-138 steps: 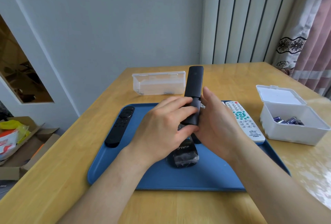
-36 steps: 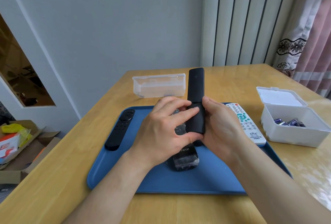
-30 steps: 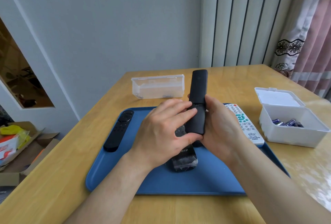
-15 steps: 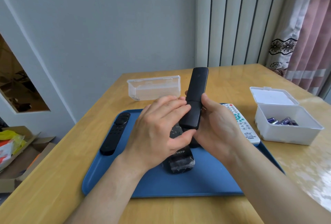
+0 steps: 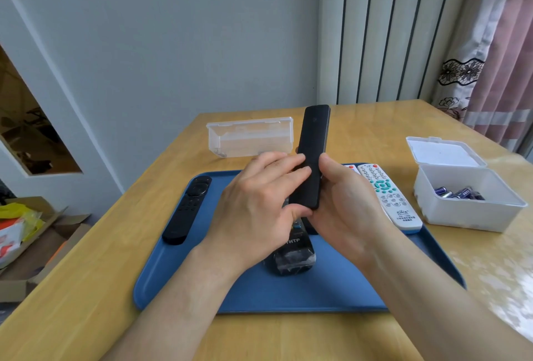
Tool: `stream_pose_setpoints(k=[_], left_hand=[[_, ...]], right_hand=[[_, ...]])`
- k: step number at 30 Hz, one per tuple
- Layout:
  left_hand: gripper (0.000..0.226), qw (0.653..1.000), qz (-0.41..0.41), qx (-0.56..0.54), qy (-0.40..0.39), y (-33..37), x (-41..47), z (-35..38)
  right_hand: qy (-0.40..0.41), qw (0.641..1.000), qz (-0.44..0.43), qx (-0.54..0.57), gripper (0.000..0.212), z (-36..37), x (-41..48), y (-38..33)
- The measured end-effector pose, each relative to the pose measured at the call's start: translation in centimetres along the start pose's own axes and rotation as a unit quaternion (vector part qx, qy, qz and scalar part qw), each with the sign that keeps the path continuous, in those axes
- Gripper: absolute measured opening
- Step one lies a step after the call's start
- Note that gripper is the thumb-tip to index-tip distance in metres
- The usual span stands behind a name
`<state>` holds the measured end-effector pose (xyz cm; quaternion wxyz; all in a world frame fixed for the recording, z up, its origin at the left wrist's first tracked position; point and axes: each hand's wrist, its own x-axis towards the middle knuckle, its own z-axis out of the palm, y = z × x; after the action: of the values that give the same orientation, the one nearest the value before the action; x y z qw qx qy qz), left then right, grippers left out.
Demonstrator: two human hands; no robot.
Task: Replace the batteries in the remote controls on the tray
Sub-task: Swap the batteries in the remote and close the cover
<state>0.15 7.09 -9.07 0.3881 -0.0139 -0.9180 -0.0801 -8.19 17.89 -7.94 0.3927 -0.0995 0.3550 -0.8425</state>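
Note:
I hold a slim black remote (image 5: 312, 147) upright above the blue tray (image 5: 288, 297), its plain back toward me. My left hand (image 5: 259, 205) wraps its lower part, fingers across the back and thumb at the bottom end. My right hand (image 5: 343, 205) grips the same lower part from the right, thumb on its edge. On the tray lie a black remote (image 5: 187, 210) at the left, a white remote (image 5: 389, 196) at the right and a plastic-wrapped black remote (image 5: 292, 256) under my hands.
An open white box (image 5: 473, 216) with several batteries (image 5: 458, 192) stands right of the tray. A clear plastic box (image 5: 251, 137) lies on its side behind the tray. A cardboard box (image 5: 26, 245) with packaging sits on the floor at the left.
The slim remote's back has gone from showing a seam across its middle to one smooth closed surface. Both hands kept hold of it and tilted its top slightly to the right.

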Motion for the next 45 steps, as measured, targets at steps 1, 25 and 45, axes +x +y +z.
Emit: stream_pose_setpoints(k=[1, 25, 45], left_hand=[[0.053, 1.000, -0.006, -0.002, 0.003, 0.0, 0.0, 0.0], [0.038, 0.821, -0.233, -0.448, -0.265, -0.8, 0.4, -2.8], [0.021, 0.868, -0.426, -0.005, -0.256, -6.2, -0.9, -1.6]], right_hand=[[0.001, 1.000, -0.001, 0.002, 0.042, -0.1, 0.1, 0.2], [0.016, 0.836, -0.259, -0.484, 0.057, 0.6, -0.8, 0.6], [-0.069, 0.468, -0.135, -0.871, 0.064, -0.9, -1.0, 4.9]])
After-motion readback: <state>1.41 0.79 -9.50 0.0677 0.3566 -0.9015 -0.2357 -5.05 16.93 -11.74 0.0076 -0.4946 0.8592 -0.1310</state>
